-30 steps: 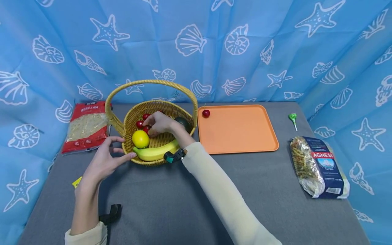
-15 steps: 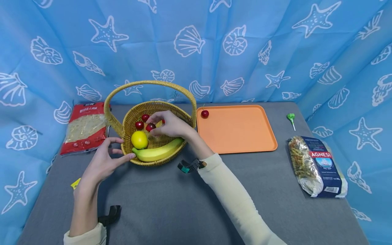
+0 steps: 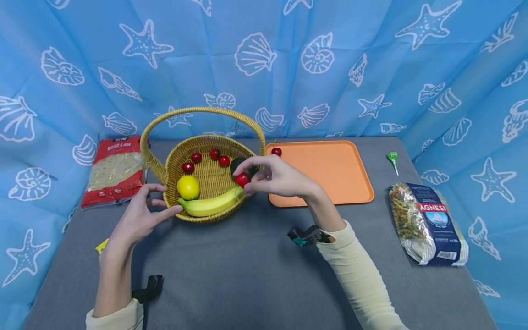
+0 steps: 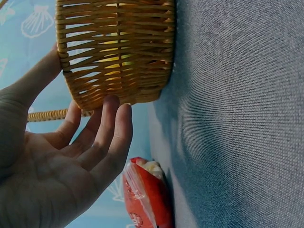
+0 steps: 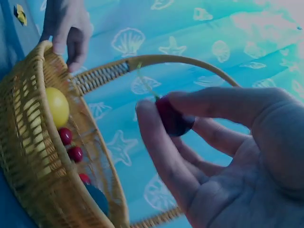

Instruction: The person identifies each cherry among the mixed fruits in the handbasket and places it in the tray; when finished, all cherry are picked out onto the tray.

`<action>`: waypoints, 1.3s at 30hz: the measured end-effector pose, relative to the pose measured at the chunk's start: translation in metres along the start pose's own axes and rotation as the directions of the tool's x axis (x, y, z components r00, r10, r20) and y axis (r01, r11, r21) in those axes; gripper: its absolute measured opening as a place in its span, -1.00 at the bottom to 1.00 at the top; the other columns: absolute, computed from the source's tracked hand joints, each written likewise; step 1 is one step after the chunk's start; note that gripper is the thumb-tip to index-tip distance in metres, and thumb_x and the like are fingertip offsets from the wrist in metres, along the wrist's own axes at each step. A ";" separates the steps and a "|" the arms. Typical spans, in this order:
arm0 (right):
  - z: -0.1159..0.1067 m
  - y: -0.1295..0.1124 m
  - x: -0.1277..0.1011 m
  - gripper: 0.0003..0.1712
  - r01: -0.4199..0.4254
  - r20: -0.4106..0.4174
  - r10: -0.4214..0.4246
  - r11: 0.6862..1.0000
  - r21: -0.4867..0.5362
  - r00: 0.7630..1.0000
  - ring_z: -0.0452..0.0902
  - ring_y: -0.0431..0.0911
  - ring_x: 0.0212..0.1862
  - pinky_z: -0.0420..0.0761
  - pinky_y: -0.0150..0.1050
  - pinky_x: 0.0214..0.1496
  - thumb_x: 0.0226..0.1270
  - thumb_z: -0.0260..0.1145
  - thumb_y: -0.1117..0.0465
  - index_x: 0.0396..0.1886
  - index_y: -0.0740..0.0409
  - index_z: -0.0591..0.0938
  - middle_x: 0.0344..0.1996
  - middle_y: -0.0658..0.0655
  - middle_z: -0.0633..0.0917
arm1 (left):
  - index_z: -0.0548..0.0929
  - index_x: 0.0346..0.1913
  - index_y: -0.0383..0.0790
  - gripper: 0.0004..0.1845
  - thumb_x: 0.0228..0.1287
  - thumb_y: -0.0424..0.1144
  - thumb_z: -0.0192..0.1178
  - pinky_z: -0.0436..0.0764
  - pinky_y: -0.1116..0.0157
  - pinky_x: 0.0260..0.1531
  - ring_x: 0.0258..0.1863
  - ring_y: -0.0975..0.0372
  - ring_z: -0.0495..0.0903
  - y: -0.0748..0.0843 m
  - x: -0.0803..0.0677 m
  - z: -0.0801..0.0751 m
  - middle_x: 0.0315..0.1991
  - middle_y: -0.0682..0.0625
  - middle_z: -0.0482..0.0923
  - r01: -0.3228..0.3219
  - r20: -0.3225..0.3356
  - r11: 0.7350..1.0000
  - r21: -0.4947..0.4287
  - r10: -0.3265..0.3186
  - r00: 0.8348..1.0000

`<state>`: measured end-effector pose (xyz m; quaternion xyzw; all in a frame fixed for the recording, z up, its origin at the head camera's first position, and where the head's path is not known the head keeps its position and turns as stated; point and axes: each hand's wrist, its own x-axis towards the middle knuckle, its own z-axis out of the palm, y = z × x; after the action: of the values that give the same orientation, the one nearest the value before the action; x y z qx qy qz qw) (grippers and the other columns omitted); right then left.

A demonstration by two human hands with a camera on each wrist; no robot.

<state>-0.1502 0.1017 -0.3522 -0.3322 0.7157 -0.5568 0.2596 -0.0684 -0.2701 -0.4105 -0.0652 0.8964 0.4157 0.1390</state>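
Your right hand [image 3: 280,176] pinched a cherry [image 3: 242,179] between thumb and fingertips, grip narrow, fruit just above the basket [image 3: 175,161] rim near the banana [image 3: 210,205], your left hand [image 3: 138,220] open, fingers touching the wicker wall.

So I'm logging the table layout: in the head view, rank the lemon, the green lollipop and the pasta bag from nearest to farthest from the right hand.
From the right hand:
1. Lemon, in the basket, to the hand's left.
2. Green lollipop, on the table beyond the tray, to the right.
3. Pasta bag, at the table's right edge; only slightly farther than the lollipop.
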 end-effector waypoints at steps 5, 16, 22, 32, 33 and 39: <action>-0.023 0.000 -0.030 -0.58 -0.007 -0.031 0.008 0.998 0.060 0.999 0.86 0.06 -0.19 0.83 -0.05 0.09 0.45 0.36 0.45 0.26 0.38 0.59 -0.01 0.34 0.76 | 0.25 0.56 -0.27 -0.08 0.42 0.20 0.42 0.61 0.24 -0.17 0.26 -0.20 0.53 0.000 0.001 0.000 0.40 -0.39 0.41 0.001 0.004 1.000 0.001 -0.001 1.000; -0.068 0.042 -0.047 -0.64 -0.078 -0.386 0.085 0.996 0.032 0.918 0.79 -0.12 -0.12 0.80 -0.23 0.03 0.52 0.34 0.37 0.25 0.29 0.65 0.17 0.24 0.68 | 0.27 0.55 -0.27 -0.07 0.41 0.22 0.42 0.55 0.23 -0.17 0.24 -0.19 0.55 0.000 0.000 0.000 0.38 -0.40 0.43 0.002 -0.004 0.999 0.033 -0.002 1.000; -0.085 0.079 -0.038 -0.54 -0.188 -0.545 0.187 0.981 0.055 0.818 0.89 -0.08 -0.03 0.79 -0.23 0.18 0.52 0.37 0.37 0.35 0.36 0.58 0.24 0.34 0.62 | 0.27 0.55 -0.27 -0.06 0.40 0.25 0.42 0.55 0.23 -0.17 0.23 -0.19 0.55 0.000 0.000 0.000 0.36 -0.39 0.45 0.004 -0.005 0.999 0.035 -0.003 1.000; -0.096 0.127 -0.015 -0.51 -0.350 -0.685 0.215 0.935 -0.062 0.696 0.81 0.17 0.12 0.66 -0.47 -0.15 0.46 0.50 0.27 0.31 0.30 0.62 0.25 0.34 0.65 | 0.26 0.56 -0.26 -0.06 0.41 0.23 0.42 0.54 0.23 -0.16 0.24 -0.20 0.54 -0.001 0.001 -0.001 0.38 -0.39 0.43 0.009 -0.002 1.000 0.030 -0.009 1.000; -0.096 0.130 -0.013 -0.51 -0.365 -0.697 0.208 0.927 -0.083 0.686 0.79 0.18 0.13 0.64 -0.46 -0.15 0.45 0.52 0.25 0.29 0.30 0.64 0.22 0.35 0.67 | 0.26 0.56 -0.26 -0.06 0.41 0.23 0.42 0.54 0.23 -0.16 0.24 -0.20 0.54 -0.001 0.001 -0.001 0.38 -0.39 0.43 0.009 -0.001 1.000 0.029 -0.009 1.000; -0.098 0.139 -0.008 -0.53 -0.444 -0.729 0.199 0.882 -0.158 0.655 0.72 0.16 0.10 0.59 -0.39 -0.02 0.45 0.54 0.18 0.21 0.33 0.66 0.12 0.37 0.74 | 0.26 0.56 -0.26 -0.05 0.40 0.24 0.43 0.55 0.24 -0.15 0.23 -0.20 0.54 -0.001 0.001 -0.001 0.37 -0.39 0.43 0.015 0.000 1.000 0.025 -0.015 1.000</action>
<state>-0.2438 0.1916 -0.4629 -0.0026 0.8883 -0.4592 0.0100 -0.0690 -0.2715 -0.4111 -0.0701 0.9010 0.4034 0.1432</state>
